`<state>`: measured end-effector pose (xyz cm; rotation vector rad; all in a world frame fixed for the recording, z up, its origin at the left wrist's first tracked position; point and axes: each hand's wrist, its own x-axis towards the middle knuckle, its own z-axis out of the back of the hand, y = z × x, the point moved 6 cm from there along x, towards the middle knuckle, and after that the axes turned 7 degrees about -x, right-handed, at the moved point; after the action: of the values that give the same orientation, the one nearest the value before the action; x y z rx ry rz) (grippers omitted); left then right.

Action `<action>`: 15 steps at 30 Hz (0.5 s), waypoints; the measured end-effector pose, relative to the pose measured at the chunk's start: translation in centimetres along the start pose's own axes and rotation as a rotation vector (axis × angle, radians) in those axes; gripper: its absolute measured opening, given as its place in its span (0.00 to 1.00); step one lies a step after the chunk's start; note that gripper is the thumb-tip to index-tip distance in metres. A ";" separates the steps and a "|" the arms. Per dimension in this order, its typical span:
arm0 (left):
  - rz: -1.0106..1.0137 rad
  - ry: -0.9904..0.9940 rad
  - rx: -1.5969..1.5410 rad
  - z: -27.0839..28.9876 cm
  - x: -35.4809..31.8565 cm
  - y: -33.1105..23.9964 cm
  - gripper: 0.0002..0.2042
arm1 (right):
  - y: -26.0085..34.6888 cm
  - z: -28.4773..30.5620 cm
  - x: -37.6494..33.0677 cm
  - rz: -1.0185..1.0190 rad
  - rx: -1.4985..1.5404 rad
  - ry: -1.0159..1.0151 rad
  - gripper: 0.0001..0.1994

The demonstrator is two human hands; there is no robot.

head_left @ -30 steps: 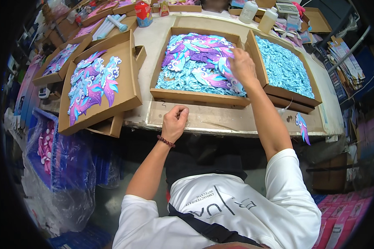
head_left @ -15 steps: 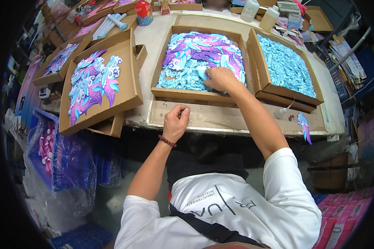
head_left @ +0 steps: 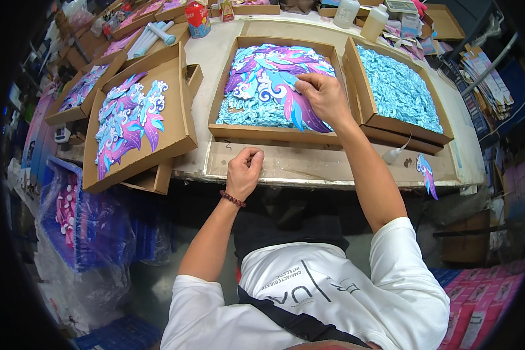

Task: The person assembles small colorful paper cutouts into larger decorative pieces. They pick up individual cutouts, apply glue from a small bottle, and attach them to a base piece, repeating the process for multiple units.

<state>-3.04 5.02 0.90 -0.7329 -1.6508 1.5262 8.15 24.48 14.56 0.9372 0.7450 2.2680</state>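
Observation:
My right hand (head_left: 324, 96) pinches the edge of a purple-and-blue cutout (head_left: 290, 96) with white curls and a pointed tail. That cutout is over an open cardboard box (head_left: 262, 133), where similar cutouts (head_left: 256, 61) lie heaped on light-blue braided pieces (head_left: 248, 109). Near the table's front edge, my left hand (head_left: 245, 170), with a beaded bracelet at its wrist, is closed in a fist. Nothing can be seen sticking out of it. To the right, a small dropper bottle (head_left: 392, 155) with a thin tip lies near a single cutout (head_left: 427, 175) on the table edge.
A tilted box of cutouts (head_left: 184, 125) stands at the left, on another box. On the right, a box (head_left: 405, 131) is full of light-blue pieces. Bottles (head_left: 374, 23) stand at the back. Below left is a blue crate (head_left: 96, 233) with plastic wrap.
My right hand has moved up from the blue braided pieces, and the cutout it holds now shows broadly over the box. My left hand has hardly moved.

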 end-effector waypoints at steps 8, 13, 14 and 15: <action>0.010 -0.006 -0.016 0.0 0.0 0.0 0.12 | 0.9 -0.7 -2.0 -0.007 0.186 0.154 0.15; 0.013 0.031 -0.316 0.5 0.3 -1.4 0.17 | 1.8 -1.6 -3.9 0.042 0.150 0.275 0.14; 0.005 0.041 -0.346 0.4 0.2 -2.0 0.17 | 2.1 -1.7 -4.3 0.086 0.098 0.269 0.14; -0.010 0.055 -0.378 0.2 0.2 -2.6 0.16 | 2.3 -2.2 -4.7 0.092 0.088 0.308 0.14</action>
<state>-3.13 4.71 3.51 -0.9526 -1.9215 1.1860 8.63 19.16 12.72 0.6791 0.9575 2.5108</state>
